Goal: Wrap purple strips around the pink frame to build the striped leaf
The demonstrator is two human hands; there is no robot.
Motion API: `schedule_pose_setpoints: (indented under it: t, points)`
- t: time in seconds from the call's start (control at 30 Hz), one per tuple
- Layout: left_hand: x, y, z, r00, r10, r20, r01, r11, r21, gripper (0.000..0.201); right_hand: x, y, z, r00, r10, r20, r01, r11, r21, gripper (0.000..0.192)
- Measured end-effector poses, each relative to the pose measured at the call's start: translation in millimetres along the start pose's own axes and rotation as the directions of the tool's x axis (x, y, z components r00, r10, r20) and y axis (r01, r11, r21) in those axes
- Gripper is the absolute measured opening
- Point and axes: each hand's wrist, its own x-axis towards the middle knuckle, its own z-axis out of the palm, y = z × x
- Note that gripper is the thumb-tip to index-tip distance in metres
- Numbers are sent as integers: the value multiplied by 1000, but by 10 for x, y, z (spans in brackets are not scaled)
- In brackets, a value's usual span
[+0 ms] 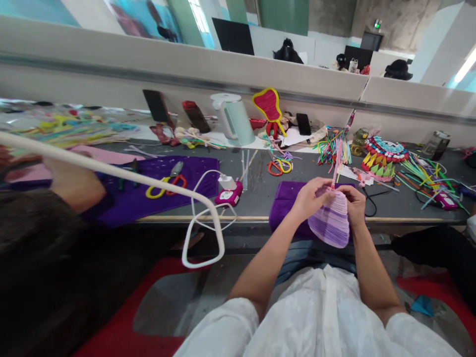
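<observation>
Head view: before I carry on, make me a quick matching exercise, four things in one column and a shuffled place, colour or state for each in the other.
1. striped piece
2. kettle
3. red paddle-shaped piece
4. white charger

A. edged in yellow
B. on the magenta power strip
C. pale mint body
D. held by the left hand and right hand

Pairs: 1-D; 2-C; 3-A; 4-B
</observation>
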Motion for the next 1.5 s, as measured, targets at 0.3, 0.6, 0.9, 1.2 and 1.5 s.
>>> schedule_pose_setpoints:
  t: [0.3, 0.6, 0.9, 1.2, 1.5]
  points:
    - [-42, 69, 32, 876, -431, 218, 479, 719, -503, 31, -30, 47, -21, 997, -68, 31, 71, 991, -113, 12]
    - [-23, 73, 8, 855, -483, 187, 502, 683, -530, 25, 3, -50, -194, 974, -173, 148, 217, 902, -373, 13]
    - [-73, 109, 49, 947, -322, -18, 297, 891, -344, 19, 50, -162, -165, 991, -14, 130, 52, 953, -298, 21]
    - [-172, 9, 146, 983, -135, -123, 139, 990, 27, 6, 63, -80, -57, 983, 139, 119, -128, 987, -97, 24]
    - [-184, -121, 167, 972, -173, -159, 172, 985, -24, 7, 34, -87, 22, 997, 70, 43, -54, 952, -300, 22]
